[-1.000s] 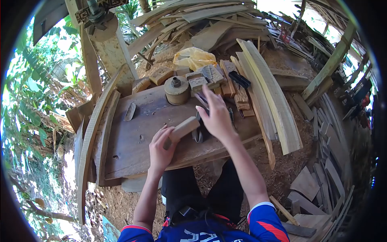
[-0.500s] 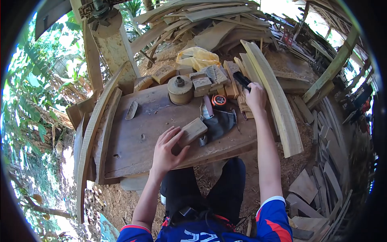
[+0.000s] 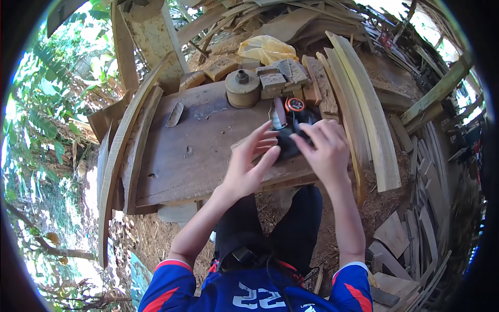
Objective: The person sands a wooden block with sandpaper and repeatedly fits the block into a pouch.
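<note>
My left hand [image 3: 248, 164] is raised over the front of the wooden workbench [image 3: 208, 151], fingers spread and holding nothing. Behind its fingers a small wooden block [image 3: 237, 144] is mostly hidden. My right hand [image 3: 328, 150] is curled around a dark handheld object [image 3: 305, 119], whose exact kind I cannot make out. Below and between the hands lies a black piece of cloth or leather [image 3: 287, 147], partly covered. Just beyond it are an orange and black tape measure [image 3: 295, 105] and a narrow brownish strip [image 3: 279, 110].
A round base with a metal bolt [image 3: 243, 88] stands on the bench, beside carved blocks [image 3: 280, 75]. Behind lies a yellow plastic bag [image 3: 266, 49]. Long curved planks [image 3: 371, 125] flank the right side, with others [image 3: 130, 140] on the left. Scrap wood [image 3: 392, 236] covers the ground.
My right hand has come back toward me from the bench's right side with the dark object. My left hand has lifted off the wooden block and moved right. The view has shifted slightly.
</note>
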